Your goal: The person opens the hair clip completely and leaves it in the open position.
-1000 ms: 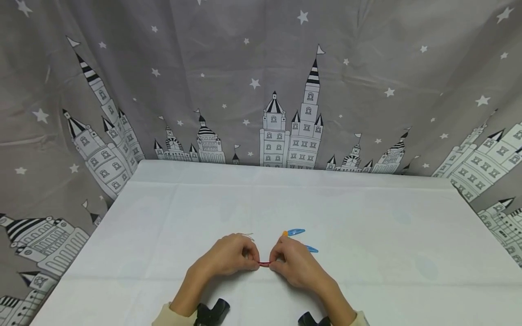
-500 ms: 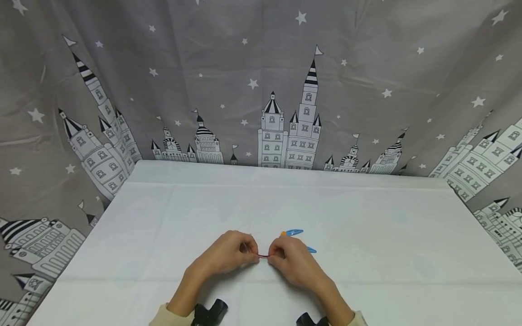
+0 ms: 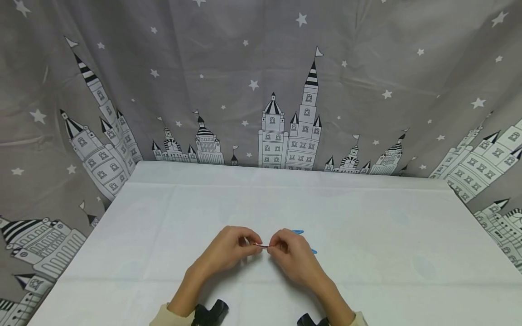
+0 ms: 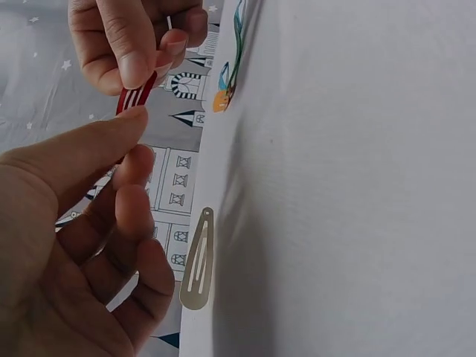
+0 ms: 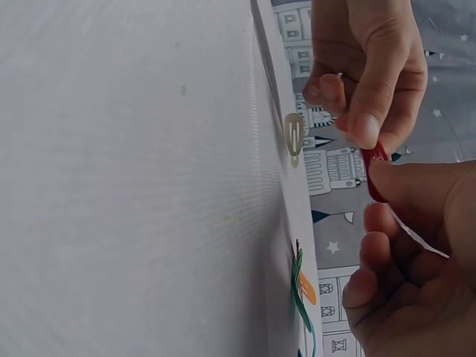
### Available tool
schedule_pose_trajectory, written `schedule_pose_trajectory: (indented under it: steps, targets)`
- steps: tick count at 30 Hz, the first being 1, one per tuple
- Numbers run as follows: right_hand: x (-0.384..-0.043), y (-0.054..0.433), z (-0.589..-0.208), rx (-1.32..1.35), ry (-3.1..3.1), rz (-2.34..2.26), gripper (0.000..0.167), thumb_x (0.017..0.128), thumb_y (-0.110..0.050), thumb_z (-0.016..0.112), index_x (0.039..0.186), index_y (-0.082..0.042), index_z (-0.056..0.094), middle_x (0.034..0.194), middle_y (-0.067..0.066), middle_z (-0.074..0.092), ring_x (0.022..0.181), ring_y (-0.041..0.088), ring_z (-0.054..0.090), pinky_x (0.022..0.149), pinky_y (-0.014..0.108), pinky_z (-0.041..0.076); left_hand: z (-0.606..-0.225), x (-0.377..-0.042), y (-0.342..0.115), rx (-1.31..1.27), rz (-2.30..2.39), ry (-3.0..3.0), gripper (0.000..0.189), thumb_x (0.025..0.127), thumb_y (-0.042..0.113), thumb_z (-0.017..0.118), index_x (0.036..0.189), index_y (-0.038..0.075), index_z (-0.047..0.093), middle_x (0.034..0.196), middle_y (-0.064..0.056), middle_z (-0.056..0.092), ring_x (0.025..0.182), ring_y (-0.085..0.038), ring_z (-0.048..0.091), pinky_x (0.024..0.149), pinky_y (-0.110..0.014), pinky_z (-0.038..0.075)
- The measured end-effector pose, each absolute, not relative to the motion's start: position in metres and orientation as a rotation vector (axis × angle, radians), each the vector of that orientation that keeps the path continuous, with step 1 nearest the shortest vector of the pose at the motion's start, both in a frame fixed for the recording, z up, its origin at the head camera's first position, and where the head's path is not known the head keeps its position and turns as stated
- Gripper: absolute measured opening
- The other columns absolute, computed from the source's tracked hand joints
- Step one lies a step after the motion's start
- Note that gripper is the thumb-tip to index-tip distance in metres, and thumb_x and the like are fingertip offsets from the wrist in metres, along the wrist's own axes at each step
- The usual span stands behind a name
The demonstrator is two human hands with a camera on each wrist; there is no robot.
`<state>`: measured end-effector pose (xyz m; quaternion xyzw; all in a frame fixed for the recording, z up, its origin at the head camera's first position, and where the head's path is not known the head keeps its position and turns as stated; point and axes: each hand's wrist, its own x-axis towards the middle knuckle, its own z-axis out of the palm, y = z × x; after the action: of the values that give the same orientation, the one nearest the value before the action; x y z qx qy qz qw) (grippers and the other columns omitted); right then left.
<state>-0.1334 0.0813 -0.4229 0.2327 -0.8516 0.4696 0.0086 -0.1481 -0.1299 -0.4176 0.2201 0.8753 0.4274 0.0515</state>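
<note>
A small red snap hair clip (image 4: pixel 128 100) spans the short gap between my two hands. My left hand (image 3: pixel 228 250) pinches one end between thumb and index finger. At the clip's other end my right hand (image 3: pixel 297 258) pinches it the same way. In the right wrist view, the fingers cover much of the red clip (image 5: pixel 370 180). A beige snap hair clip (image 4: pixel 196 260) lies on the white cloth beyond my left hand; that hand hides it in the head view. Beyond my right hand lie blue clips (image 3: pixel 298 232), partly covered.
An orange clip (image 5: pixel 306 288) and a green clip (image 5: pixel 299 281) lie close together on the white-covered table (image 3: pixel 367 235). A grey curtain (image 3: pixel 228 59) printed with castles and stars hangs behind the table and along its sides.
Both hands have moved a little away from the person, carrying the red hair clip between them. In the head view they now hide the beige and orange clips that showed earlier.
</note>
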Motion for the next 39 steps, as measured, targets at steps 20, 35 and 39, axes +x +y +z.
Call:
schedule_pose_trajectory:
  steps: [20,35,39]
  targets:
    - [-0.137,0.079,-0.422,0.685,-2.475,1.547,0.01,0.089,-0.005,0.072,0.086,-0.014,0.068,0.08,-0.011,0.058,0.067,0.01,0.048,0.06,0.025,0.043,-0.41,-0.151,-0.132,0.653,1.507,2.652,0.004,0.087,0.019,0.077,0.091,0.017,0.077,0.086,0.011,0.069,0.064,-0.009,0.056,0.058,-0.027,0.048]
    - [-0.135,0.078,-0.422,0.63,-2.325,1.626,0.01,0.086,-0.001,0.075,0.086,-0.009,0.07,0.078,-0.006,0.06,0.066,0.01,0.049,0.058,0.024,0.043,-0.407,-0.148,-0.128,0.6,1.558,2.711,0.004,0.084,0.015,0.08,0.087,0.015,0.077,0.077,0.011,0.067,0.059,-0.008,0.052,0.054,-0.025,0.044]
    - [-0.136,0.077,-0.423,0.631,-2.339,1.609,0.009,0.086,-0.001,0.074,0.086,-0.009,0.071,0.078,-0.007,0.06,0.066,0.01,0.05,0.058,0.024,0.043,-0.406,-0.148,-0.127,0.605,1.566,2.723,0.005,0.083,0.015,0.08,0.087,0.016,0.077,0.077,0.011,0.067,0.058,-0.008,0.052,0.053,-0.025,0.044]
